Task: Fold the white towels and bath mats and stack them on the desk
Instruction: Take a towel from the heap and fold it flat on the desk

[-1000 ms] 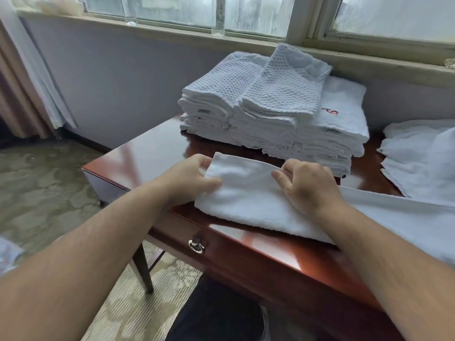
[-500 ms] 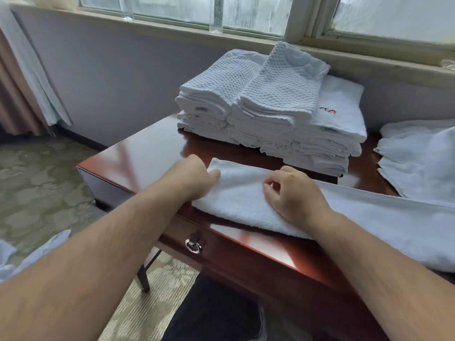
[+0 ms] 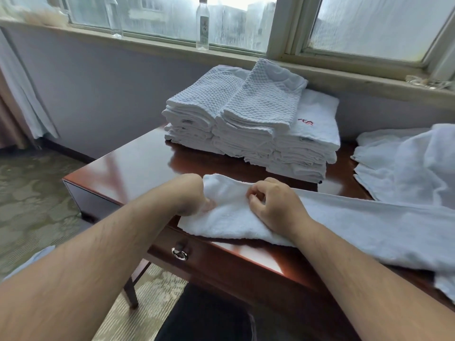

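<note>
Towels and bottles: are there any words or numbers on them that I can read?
Blurred, unreadable: red stitching on the folded towel.
Too small to read: label on the bottle.
Nothing else written shows.

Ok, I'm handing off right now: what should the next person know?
Hands: left hand grips the left end of the long towel; right hand pinches its edge beside it.
The towel lies as a strip along the front of the desk.
Done: folded stack at the desk's back.
Left: fold this towel, stack it, then the loose pile on the right.
</note>
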The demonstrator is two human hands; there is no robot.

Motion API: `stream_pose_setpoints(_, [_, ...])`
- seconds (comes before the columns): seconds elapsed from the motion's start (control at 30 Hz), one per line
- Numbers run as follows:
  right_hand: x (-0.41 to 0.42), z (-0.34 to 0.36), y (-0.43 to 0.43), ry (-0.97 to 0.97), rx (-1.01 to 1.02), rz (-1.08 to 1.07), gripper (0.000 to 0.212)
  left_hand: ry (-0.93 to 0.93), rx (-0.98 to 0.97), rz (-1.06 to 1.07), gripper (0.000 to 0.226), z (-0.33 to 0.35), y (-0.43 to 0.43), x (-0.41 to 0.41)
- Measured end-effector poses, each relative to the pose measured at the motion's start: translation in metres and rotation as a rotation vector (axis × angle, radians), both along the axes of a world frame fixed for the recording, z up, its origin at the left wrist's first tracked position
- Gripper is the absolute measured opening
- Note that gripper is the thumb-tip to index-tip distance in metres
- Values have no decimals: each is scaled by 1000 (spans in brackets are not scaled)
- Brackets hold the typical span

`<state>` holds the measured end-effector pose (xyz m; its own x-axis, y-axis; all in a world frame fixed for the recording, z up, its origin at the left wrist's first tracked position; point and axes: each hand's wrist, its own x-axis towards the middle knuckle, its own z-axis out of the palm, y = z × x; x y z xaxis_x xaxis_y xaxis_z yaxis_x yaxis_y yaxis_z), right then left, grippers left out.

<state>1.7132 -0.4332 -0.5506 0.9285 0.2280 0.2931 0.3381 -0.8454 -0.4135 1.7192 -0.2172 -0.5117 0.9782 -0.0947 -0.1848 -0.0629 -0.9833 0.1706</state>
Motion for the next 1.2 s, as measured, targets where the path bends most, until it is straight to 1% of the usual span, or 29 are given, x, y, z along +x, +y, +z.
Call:
stream_pose_setpoints(0.07, [-2,1,-2,11,6,17,13,-61,-119,-25,26,-4,2,1])
stream_pose_setpoints(0.13, [-3,3,-5,44,35,20,12,-109,-317,6,20,-5,4,3])
stream_pose_setpoints(0.17, [-2,5,-6,73,55,11,13,-129,-478,51,23,-5,5,4])
stream_pose_setpoints(0.23, [1,10,-10,160,137,-24,15,-136,-930,153,40,0,4,3])
stream_pose_setpoints(0.27, [2,14,-13,210,211,-35,20,-128,-1134,183,48,4,2,2])
stream_pose_setpoints(0.33, [3,21,-20,331,450,-32,34,-92,-1383,193,53,14,-5,0])
stream_pose_setpoints(0.4, [2,28,-27,461,733,-31,49,-7,-1540,174,53,25,-18,0])
stream_pose_setpoints(0.47, [0,34,-37,580,967,-57,63,80,-1621,159,48,36,-37,1])
stream_pose_setpoints(0.53, [-4,38,-50,666,1123,-89,74,169,-1626,141,37,48,-62,0])
stream_pose_setpoints(0.6, [-9,42,-69,689,1201,-118,79,259,-1593,121,24,59,-92,0])
stream_pose_setpoints(0.63, [-12,43,-82,686,1236,-133,80,302,-1578,104,21,65,-111,0])
stream_pose_setpoints(0.7, [-19,45,-111,667,1296,-159,83,329,-1540,60,24,76,-149,0])
stream_pose_setpoints(0.77, [-29,48,-148,628,1368,-172,87,325,-1514,-7,36,86,-193,-2])
stream_pose_setpoints(0.83, [-41,51,-183,571,1484,-151,91,358,-1547,-135,50,94,-230,-6])
stream_pose_setpoints(0.87, [-47,52,-201,543,1560,-116,91,363,-1536,-218,51,94,-245,-9])
stream_pose_setpoints(0.9, [-54,54,-217,539,1639,-69,91,314,-1479,-292,48,90,-256,-10])
stream_pose_setpoints(0.93, [-60,56,-231,559,1706,-39,92,197,-1361,-356,45,83,-262,-12])
stream_pose_setpoints(0.97, [-66,57,-241,591,1743,-52,94,54,-1197,-417,42,72,-263,-11])
stream_pose_setpoints(1.0, [-69,58,-249,620,1730,-93,93,-60,-1024,-473,41,59,-262,-10])
stream_pose_setpoints(1.03, [-71,59,-254,637,1652,-153,86,-124,-861,-518,40,46,-259,-10])
stream_pose_setpoints(1.1, [-68,57,-259,631,1354,-302,57,-160,-627,-575,39,23,-254,-11])
stream_pose_setpoints(1.17, [-64,56,-260,533,1098,-492,34,-180,-542,-615,38,9,-252,-13])
stream_pose_setpoints(1.2, [-63,57,-263,483,1028,-544,28,-199,-544,-635,37,7,-254,-13])
